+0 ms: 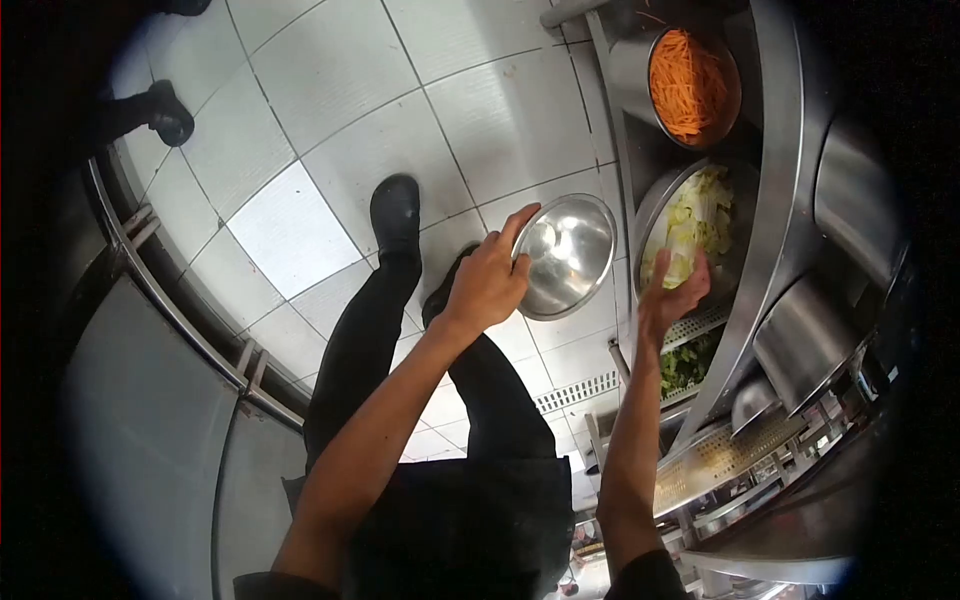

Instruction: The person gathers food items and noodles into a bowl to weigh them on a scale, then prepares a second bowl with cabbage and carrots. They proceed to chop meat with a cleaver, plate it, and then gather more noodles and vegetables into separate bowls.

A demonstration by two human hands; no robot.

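Note:
My left hand grips the rim of a shiny steel mixing bowl, tilted so its bare inside shows, above the floor. On the right, my right hand reaches over a large steel bowl of chopped pale green lettuce. Its thumb and fingers are apart, with the fingertips right at the lettuce. The large bowl sits on a low shelf beneath a steel counter.
Shredded carrot fills another bowl farther along the shelf. Dark leafy greens lie in a perforated container nearer me. Steel pots stand on the counter. A grey cabinet is at left; another person's shoe shows beyond.

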